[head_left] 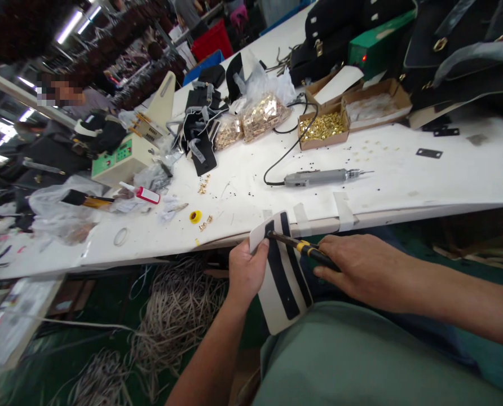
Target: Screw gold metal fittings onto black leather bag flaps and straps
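Note:
My left hand (246, 269) pinches the upper left edge of a pale flat panel (274, 293) with black strips along it. The panel hangs tilted just off the front edge of the table, its lower end near my green top. In my right hand (353, 265) are pliers (306, 248) with black and yellow handles. Their jaws meet the upper part of a black strip, close to my left thumb. What exactly the jaws grip is too small to tell.
On the white table (243, 192) lie a grey electric screwdriver (323, 177), a cardboard box of gold fittings (324, 127), bags of gold hardware (264, 115), a yellow ring-shaped piece (195, 216) and a red-labelled bottle (148, 195). Tangled strips (175, 310) pile below. Another person stands far left.

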Tool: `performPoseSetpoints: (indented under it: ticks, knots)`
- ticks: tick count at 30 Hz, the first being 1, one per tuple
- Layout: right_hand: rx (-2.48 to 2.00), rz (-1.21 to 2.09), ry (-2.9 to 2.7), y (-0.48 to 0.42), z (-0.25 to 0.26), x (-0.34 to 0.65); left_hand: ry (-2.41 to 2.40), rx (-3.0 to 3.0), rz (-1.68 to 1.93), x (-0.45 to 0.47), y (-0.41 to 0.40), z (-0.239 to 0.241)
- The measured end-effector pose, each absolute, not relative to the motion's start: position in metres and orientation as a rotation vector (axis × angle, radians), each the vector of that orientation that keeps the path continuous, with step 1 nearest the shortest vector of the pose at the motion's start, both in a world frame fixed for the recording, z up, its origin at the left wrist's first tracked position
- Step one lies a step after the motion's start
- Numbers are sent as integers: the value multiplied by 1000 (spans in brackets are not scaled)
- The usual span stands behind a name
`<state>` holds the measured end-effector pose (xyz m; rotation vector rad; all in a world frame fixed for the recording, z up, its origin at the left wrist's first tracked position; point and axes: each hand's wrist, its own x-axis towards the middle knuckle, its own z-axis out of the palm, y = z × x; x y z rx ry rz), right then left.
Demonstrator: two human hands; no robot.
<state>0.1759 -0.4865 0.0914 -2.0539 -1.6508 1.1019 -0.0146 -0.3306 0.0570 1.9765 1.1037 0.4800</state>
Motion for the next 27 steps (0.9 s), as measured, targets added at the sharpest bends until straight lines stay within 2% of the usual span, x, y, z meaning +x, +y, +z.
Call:
performPoseSetpoints:
  ticks: [4, 7, 11, 16, 27]
  knots:
    - [-1521, 1718, -1146, -490, 82, 187, 1092, 1719, 535, -15, -330, 48]
    - [-1113, 1963, -657, -494, 75, 182, 1067, 1693, 578, -14, -331, 47]
    - [-791, 1991, -306, -499, 69, 167, 1062, 1749, 614, -13, -333, 53]
    - [-633, 1983, -191, -502, 65, 157, 1030, 1890, 621, -14, -332, 58]
    - [-598, 1960, -221, -503, 64, 147, 957, 2150, 628, -22, -336, 68]
